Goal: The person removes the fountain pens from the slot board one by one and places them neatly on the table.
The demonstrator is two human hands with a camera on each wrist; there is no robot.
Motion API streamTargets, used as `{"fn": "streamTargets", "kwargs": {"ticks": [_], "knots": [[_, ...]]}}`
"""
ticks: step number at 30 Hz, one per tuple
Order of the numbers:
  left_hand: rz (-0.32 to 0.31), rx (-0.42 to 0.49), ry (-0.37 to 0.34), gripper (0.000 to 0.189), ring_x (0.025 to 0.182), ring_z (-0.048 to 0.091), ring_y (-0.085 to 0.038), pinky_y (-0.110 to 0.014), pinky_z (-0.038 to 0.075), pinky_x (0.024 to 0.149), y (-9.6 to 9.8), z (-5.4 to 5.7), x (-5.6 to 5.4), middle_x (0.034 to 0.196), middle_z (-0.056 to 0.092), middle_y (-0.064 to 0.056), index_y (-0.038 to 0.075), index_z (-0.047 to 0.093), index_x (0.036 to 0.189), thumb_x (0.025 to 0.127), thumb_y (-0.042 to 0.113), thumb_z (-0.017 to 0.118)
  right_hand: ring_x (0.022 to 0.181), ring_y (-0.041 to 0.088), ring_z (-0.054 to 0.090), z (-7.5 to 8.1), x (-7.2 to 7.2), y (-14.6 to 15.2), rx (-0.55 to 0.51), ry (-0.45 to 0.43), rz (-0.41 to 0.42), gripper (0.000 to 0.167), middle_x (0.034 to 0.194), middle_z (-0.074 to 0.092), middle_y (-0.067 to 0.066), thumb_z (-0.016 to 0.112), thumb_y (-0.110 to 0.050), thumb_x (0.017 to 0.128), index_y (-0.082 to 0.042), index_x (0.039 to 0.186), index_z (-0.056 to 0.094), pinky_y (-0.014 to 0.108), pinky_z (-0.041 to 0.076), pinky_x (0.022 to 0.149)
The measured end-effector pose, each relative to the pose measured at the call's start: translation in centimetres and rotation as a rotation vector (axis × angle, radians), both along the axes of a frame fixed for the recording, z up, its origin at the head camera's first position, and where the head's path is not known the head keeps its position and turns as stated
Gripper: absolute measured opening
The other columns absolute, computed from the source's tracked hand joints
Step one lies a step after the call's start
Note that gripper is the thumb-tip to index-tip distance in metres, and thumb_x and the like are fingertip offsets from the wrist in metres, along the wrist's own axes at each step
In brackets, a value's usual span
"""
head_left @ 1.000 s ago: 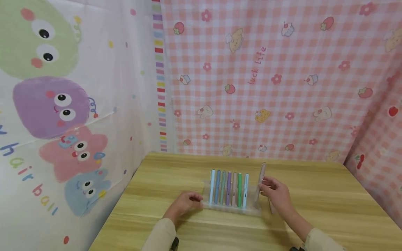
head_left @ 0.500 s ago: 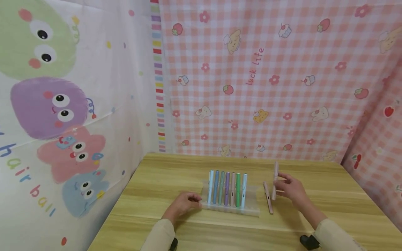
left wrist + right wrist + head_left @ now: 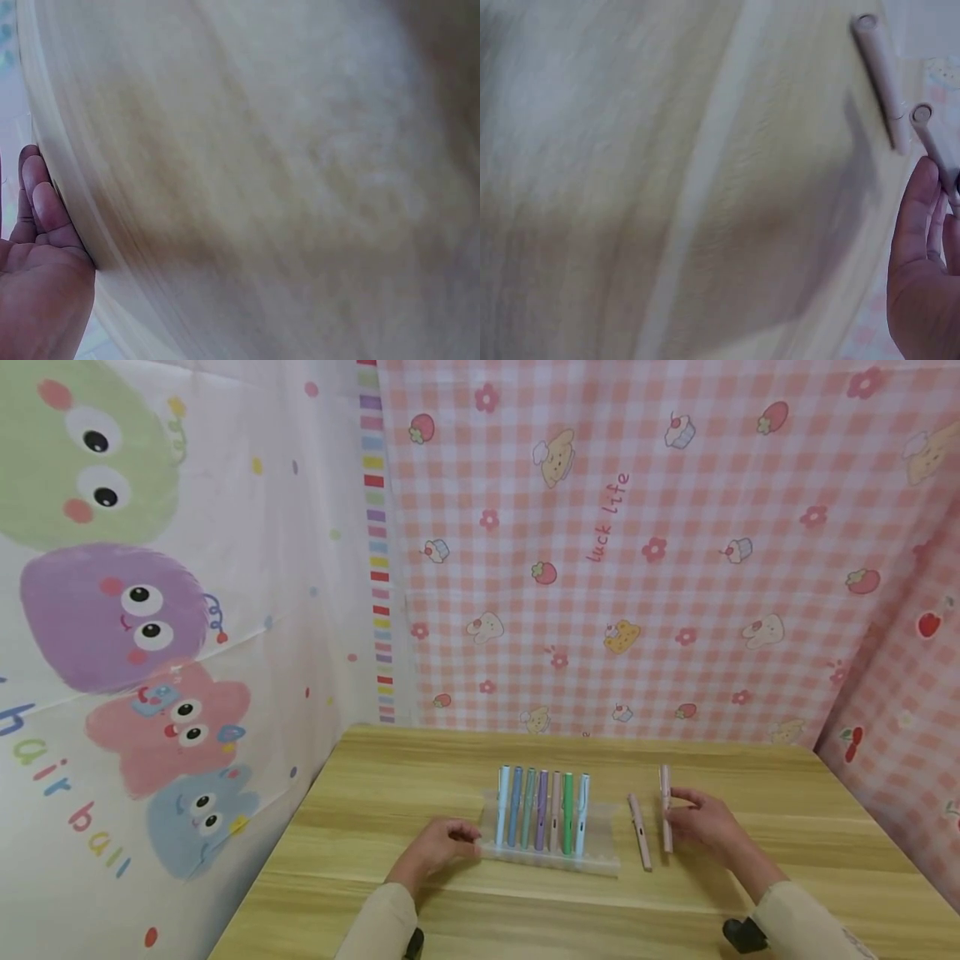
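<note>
A clear pen stand (image 3: 600,835) sits mid-table in the head view. Several capped pens lean in its left and middle part: light blue, blue, grey-green, purple (image 3: 542,810), pinkish, green and another light blue. My left hand (image 3: 442,850) grips the stand's left end between thumb and fingers; its own wrist view leaves the stand out of sight. Between thumb and fingertips, my right hand (image 3: 708,822) pinches a pale pink pen (image 3: 665,783), nearly upright. Just left of it, a second pink pen (image 3: 640,833) lies on the table, also visible as a pen (image 3: 881,79) in the right wrist view.
The wood-grain table (image 3: 540,910) backs onto a pink checked cloth (image 3: 600,677). To the left hangs a white cloth (image 3: 300,568) with cartoon figures. A dark strap piece (image 3: 744,935) shows at the right wrist.
My right hand has moved away from the stand's right end, carrying the pink pen to the right and then lower, beside the lying pen. The left hand keeps its place.
</note>
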State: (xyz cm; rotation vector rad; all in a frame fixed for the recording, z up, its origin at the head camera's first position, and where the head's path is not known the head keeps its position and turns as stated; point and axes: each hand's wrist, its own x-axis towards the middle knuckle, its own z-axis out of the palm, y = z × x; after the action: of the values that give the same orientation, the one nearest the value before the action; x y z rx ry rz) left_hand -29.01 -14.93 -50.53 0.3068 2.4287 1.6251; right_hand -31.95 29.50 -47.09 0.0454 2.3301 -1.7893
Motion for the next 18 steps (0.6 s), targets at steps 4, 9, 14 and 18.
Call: {"fn": "streamTargets", "kwargs": {"ticks": [4,9,14,18], "knots": [[0.003,0.005,-0.003,0.02,0.085,0.056,-0.016,-0.032,0.047,0.078,0.0,0.2,0.1,0.093,0.063,-0.004,-0.004,0.068,0.104,0.086,0.002,0.074,0.088,0.02,0.066,-1.3,-0.2,0.4,-0.029,-0.01,0.041,0.062,0.104,0.064,0.019,0.058,-0.002,0.097,0.017,0.146,0.024,0.038,0.056,0.077],[0.004,0.014,0.003,0.02,0.084,0.056,-0.015,-0.032,0.047,0.078,0.1,0.3,0.3,0.093,0.065,-0.006,-0.005,0.068,0.103,0.085,0.001,0.074,0.09,0.019,0.066,-2.3,-0.3,0.4,-0.037,-0.021,0.092,0.061,0.101,0.067,0.013,0.057,-0.002,0.097,0.02,0.143,0.023,0.037,0.056,0.077],[-0.001,0.014,0.009,0.019,0.084,0.056,-0.015,-0.032,0.047,0.078,0.2,0.2,0.1,0.094,0.065,-0.006,-0.005,0.069,0.103,0.086,0.002,0.074,0.09,0.017,0.065,-2.7,-0.4,0.3,-0.011,-0.046,0.074,0.06,0.1,0.068,0.011,0.058,-0.002,0.097,0.019,0.143,0.026,0.036,0.056,0.076],[-0.002,0.006,0.007,0.018,0.084,0.056,-0.014,-0.032,0.047,0.078,0.1,0.2,0.0,0.092,0.065,-0.004,-0.004,0.069,0.102,0.087,0.002,0.074,0.091,0.018,0.065,-2.4,-0.3,0.0,0.0,-0.052,0.057,0.06,0.103,0.068,0.014,0.059,-0.003,0.096,0.019,0.143,0.028,0.036,0.056,0.076]]}}
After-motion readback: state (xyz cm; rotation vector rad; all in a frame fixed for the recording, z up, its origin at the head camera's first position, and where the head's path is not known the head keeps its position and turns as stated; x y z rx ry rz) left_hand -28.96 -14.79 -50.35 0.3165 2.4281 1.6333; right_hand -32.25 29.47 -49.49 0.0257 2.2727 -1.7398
